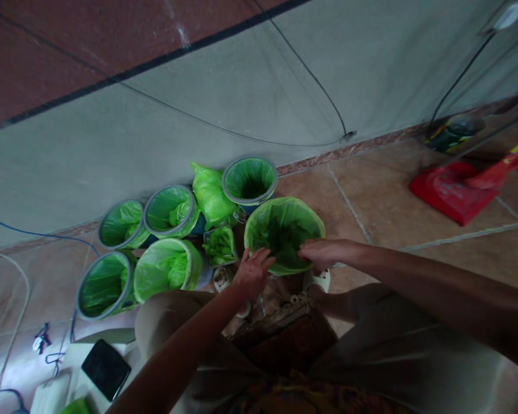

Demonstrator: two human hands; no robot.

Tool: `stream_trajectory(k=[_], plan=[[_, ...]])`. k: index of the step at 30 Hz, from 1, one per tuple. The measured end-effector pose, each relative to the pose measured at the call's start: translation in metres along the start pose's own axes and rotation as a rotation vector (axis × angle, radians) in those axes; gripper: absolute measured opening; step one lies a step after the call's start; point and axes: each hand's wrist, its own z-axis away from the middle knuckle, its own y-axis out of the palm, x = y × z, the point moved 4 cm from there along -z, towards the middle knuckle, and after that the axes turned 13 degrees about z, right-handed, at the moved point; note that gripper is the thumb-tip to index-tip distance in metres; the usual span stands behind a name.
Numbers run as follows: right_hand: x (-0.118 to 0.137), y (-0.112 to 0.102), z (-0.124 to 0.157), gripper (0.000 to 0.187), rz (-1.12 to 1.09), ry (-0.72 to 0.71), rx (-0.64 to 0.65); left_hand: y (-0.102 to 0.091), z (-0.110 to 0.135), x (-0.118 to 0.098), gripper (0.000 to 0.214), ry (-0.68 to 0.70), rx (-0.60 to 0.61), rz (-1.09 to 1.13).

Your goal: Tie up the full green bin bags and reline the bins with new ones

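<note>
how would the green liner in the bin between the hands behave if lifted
The green liner is probably floppy, since it lies in loose folds inside. It looks like thin plastic film, so it is likely light for its size.

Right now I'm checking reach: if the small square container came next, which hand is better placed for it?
Probably the left hand: it is nearer the small square container, on the same side of the lined bin. The right hand is at that bin's right rim, farther away.
</note>
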Motion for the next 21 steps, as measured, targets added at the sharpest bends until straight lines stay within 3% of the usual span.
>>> stream_trajectory(k=[3,5,12,16,21], plan=[[0.003,0.008,-0.010,0.036,0.194,-0.043,-0.005,0.015,-0.009,-0.025,0.039,0.005,-0.003,0.079],[0.002,0.009,-0.014,0.031,0.211,-0.063,-0.007,0.026,-0.017,-0.032,0.029,-0.026,0.027,0.068],[-0.006,-0.003,-0.008,0.030,0.084,-0.066,0.067,0.049,-0.020,-0.017,0.021,-0.124,0.113,-0.008],[-0.006,-0.003,-0.005,0.042,0.032,-0.086,0.128,0.053,-0.020,-0.012,0.019,-0.135,0.114,-0.024],[-0.004,0.013,-0.014,0.067,0.010,0.024,0.249,0.056,-0.023,-0.013,0.017,-0.120,0.114,-0.066]])
